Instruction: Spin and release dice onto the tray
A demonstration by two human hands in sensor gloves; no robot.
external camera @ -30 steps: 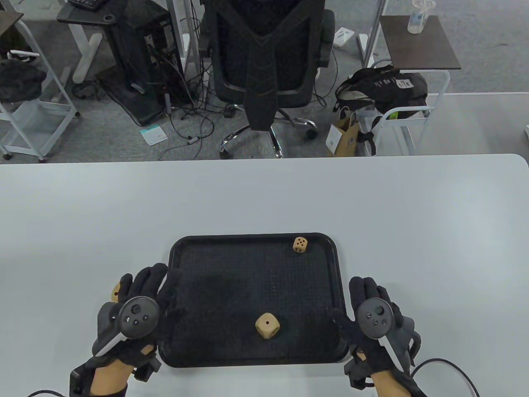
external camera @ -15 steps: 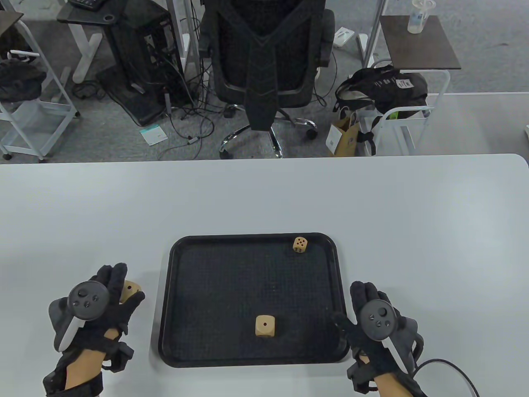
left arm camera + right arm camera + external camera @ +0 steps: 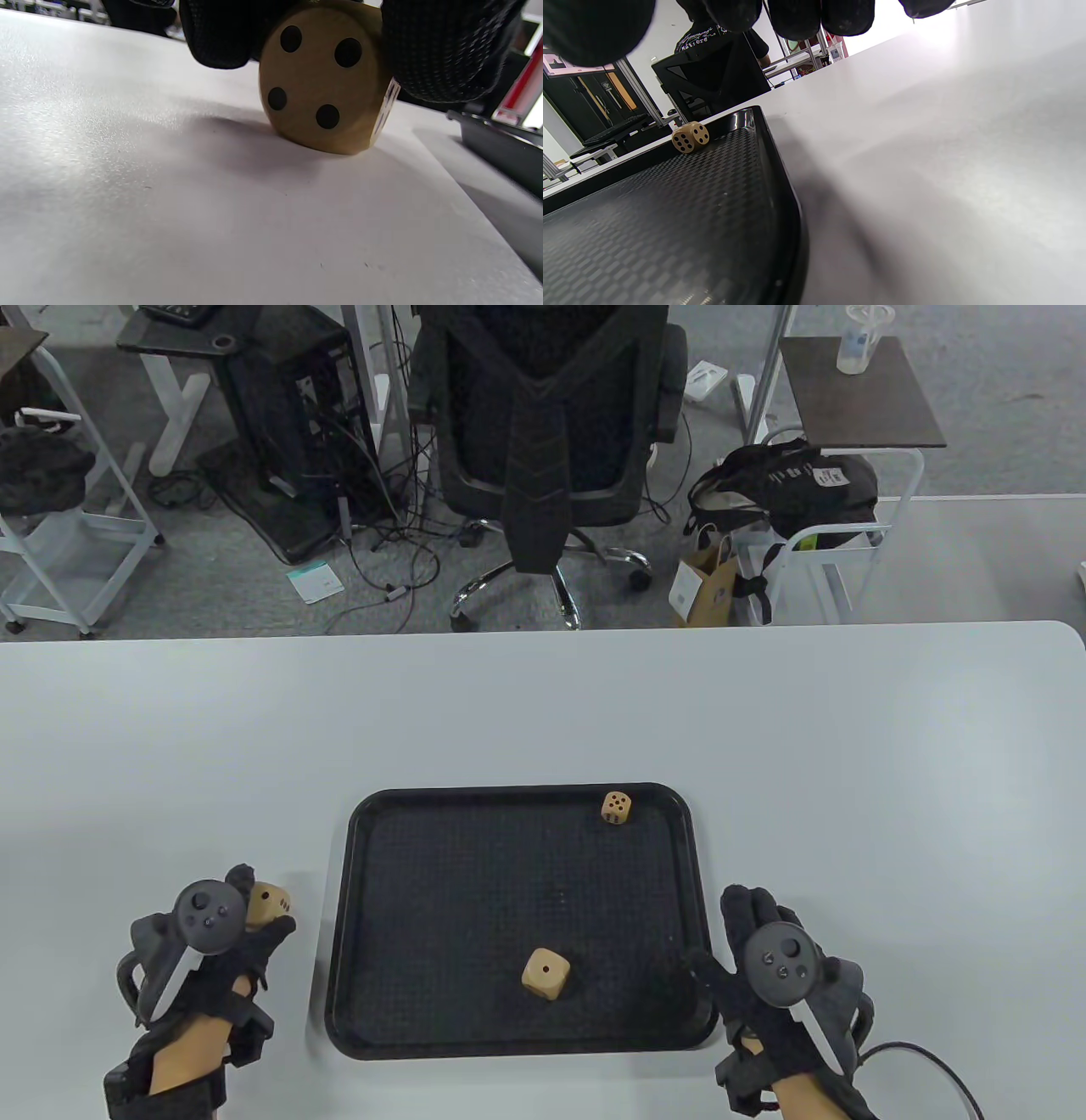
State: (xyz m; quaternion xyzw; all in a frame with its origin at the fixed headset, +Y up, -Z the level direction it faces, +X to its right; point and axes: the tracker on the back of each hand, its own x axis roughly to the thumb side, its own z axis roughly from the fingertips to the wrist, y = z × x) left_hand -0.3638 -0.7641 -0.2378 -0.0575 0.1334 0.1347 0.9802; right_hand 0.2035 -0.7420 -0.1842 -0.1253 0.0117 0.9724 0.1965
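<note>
L hand (image 3: pixel 216 937) sits on the desk (image 3: pixel 543 712) just left of the tray (image 3: pixel 339 950), fingers (image 3: pixel 220 38) clamped round a wooden die (image 3: pixel 270 903) w/ its bottom edge touching the desk, four-dot face toward the wrist cam. R hand (image 3: pixel 768 963) rests at the tray's right edge near its front corner, fingers relaxed & apart, holding nothing. On the tray: one die (image 3: pixel 545 973) near the front edge, one dot up; a smaller die (image 3: pixel 616 807) at the far edge near the right corner.
</note>
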